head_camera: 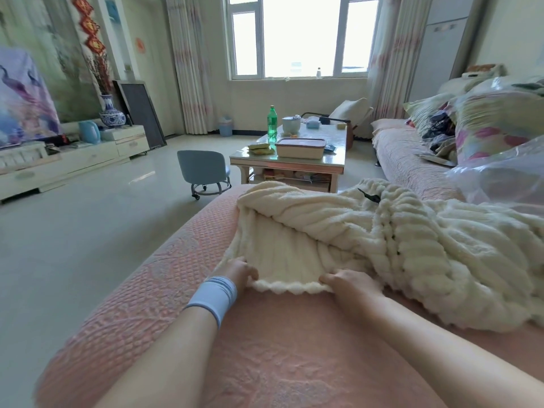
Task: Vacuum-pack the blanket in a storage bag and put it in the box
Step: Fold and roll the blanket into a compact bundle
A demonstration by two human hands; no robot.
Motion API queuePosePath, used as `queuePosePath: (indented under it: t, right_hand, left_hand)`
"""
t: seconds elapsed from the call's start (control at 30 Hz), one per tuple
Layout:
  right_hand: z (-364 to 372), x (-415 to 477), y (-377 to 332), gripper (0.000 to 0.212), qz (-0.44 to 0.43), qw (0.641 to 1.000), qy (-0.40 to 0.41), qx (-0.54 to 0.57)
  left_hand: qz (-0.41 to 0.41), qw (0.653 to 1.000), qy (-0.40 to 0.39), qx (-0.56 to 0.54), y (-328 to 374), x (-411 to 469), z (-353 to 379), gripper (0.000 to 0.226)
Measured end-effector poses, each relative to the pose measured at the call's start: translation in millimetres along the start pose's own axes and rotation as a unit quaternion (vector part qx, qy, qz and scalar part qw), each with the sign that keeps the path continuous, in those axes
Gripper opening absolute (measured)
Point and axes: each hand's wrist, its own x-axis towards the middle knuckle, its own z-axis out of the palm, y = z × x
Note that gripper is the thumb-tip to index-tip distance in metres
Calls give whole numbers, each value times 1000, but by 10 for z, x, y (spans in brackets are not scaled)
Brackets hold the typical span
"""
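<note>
I hold the cream blanket (382,245) by its near hem. My left hand (238,272) pinches the corner and my right hand (350,282) grips the scalloped edge near it. The hem runs crosswise on the pink quilted sofa (265,348) seat. The plush, thick-ribbed bulk lies heaped beyond, toward the sofa's back, nearer my right hand. I judge the fold must travel that way.
</note>
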Motion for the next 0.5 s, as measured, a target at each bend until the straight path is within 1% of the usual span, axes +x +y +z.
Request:
queuePosePath:
  t: [0.07, 0.13, 0.17, 0.2, 0.23, 0.27, 0.3, 0.33, 0.37, 0.4, 0.43, 0.47, 0.5]
  right_hand:
    - [-52, -20, -33, 29, -3, 1000, 21, -15]
    - [-155, -35, -162, 29, -17, 999, 36, -34]
    - [-234, -55, -266, 28, -29, 999, 35, -25]
    - [-304, -98, -395, 27, -42, 998, 37, -19]
    - [-373, -147, -542, 26, -61, 997, 39, -24]
    - [-404, -223, -690, 27, -98, 992, 59, -45]
    - [-397, -294, -827, 28, -149, 981, 88, -89]
    - [-372, -375, -950, 29, -198, 967, 86, -137]
    - [-341, -452, -1046, 29, -233, 959, 43, -158]
    - [-336, -521, -1107, 26, -241, 960, -12, -139]
    - [-380, -584, -1124, 22, -220, 970, -58, -88]
    - [-452, -612, -1085, 22, -188, 980, -69, -21]
    - [-525, -609, -1003, 26, -150, 985, -64, 46]
  left_hand:
    - [-24, 1000, -1, -3, -93, -27, -81, 25]
    - [-69, 997, 15, -20, -194, -55, -185, 19]
    - [-98, 995, 28, -10, -240, -72, -239, 20]
    - [-133, 990, 37, 25, -279, -99, -263, 26]
    - [-186, 980, 38, 54, -328, -130, -274, 33]
    - [-224, 971, 18, 88, -406, -173, -247, 38]
    - [-255, 961, -25, 102, -445, -238, -233, 41]
    - [-260, 955, -78, 118, -490, -272, -198, 41]
    - [-237, 953, -129, 136, -560, -272, -143, 39]
    - [-212, 955, -164, 128, -646, -231, -91, 38]
    - [-195, 955, -196, 107, -674, -181, -58, 38]
    - [-201, 954, -211, 72, -713, -84, -24, 39]
    - [-212, 953, -208, 57, -651, -85, -72, 38]
